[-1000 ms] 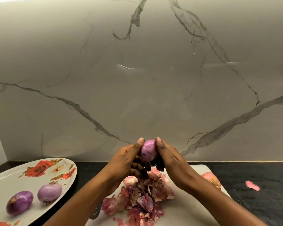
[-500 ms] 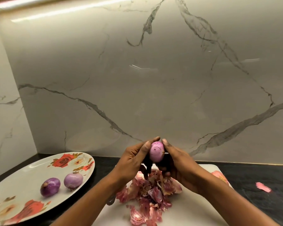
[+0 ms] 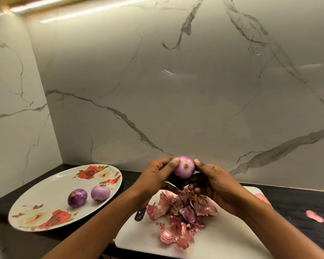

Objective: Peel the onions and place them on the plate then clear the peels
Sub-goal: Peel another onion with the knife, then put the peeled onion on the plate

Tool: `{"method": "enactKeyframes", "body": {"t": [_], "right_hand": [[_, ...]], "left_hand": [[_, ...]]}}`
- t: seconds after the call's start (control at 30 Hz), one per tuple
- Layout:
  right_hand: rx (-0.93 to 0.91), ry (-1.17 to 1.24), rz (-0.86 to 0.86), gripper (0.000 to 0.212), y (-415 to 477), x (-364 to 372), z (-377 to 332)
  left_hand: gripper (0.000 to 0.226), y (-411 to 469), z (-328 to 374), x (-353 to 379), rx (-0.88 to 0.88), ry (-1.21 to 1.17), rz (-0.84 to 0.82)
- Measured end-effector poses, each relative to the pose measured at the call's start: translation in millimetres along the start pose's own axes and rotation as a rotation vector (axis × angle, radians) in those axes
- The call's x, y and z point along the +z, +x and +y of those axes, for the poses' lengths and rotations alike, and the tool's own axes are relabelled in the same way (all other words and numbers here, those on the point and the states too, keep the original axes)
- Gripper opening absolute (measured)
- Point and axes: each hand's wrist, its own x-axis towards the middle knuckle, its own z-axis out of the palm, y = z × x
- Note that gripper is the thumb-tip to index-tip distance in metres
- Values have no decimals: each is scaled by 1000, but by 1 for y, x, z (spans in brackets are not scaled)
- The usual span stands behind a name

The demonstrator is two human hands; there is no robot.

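A peeled pink-purple onion (image 3: 184, 166) is held up above the white cutting board (image 3: 223, 238), root end facing me. My left hand (image 3: 157, 176) grips its left side with thumb and fingers; my right hand (image 3: 213, 182) grips its right side. A pile of pink peels (image 3: 181, 212) lies on the board under my hands. The flowered oval plate (image 3: 45, 199) at the left carries two peeled onions, a dark purple one (image 3: 77, 197) and a paler one (image 3: 100, 192).
A dark knife handle (image 3: 139, 214) pokes out under my left wrist. An unpeeled onion (image 3: 262, 199) lies partly hidden behind my right forearm. One loose peel (image 3: 314, 216) lies on the black counter at the right. The marble wall stands close behind.
The onion has been turned in my hands so its root end faces me. The view has shifted, bringing more of the plate and the left wall into sight.
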Motion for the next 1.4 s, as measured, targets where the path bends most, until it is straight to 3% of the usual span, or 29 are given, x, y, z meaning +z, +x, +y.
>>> {"method": "enactKeyframes", "body": {"t": [0.17, 0.3, 0.53, 0.73, 0.77, 0.87, 0.93, 1.07, 1.17, 1.2, 1.3, 1.4], "right_hand": [[-6, -3, -53, 31, -6, 2, -6], [-10, -64, -82, 35, -7, 2, -5], [-51, -116, -45, 31, -4, -4, -5], [-57, -158, -78, 28, -6, -3, -5], [-59, -168, -85, 34, -7, -2, -7], [-99, -216, -88, 83, -8, -3, -5], [-104, -236, -97, 93, -8, -2, -5], [-92, -264, -112, 74, -8, -1, -5], [-100, -273, -101, 86, -10, -1, -5], [-104, -274, -90, 80, -10, -1, -5], [-67, -250, -87, 31, -10, 0, -5], [-49, -264, -90, 25, -7, -4, -2]], "left_hand": [[45, -10, -2, -20, -109, -234, 64], [45, -28, 0, -44, -107, -264, 144], [37, -82, 10, -115, -101, -100, 266], [28, -122, 6, -182, -138, 246, 492], [32, -125, 3, -191, -148, 315, 520], [43, -128, -4, -211, -152, 517, 576], [46, -126, -8, -216, -140, 621, 561], [43, -111, -21, -217, -130, 776, 518], [38, -101, -34, -218, -134, 801, 500], [38, -98, -36, -218, -139, 775, 496], [42, -89, -37, -219, -188, 657, 477], [42, -83, -33, -218, -247, 605, 491]]}}
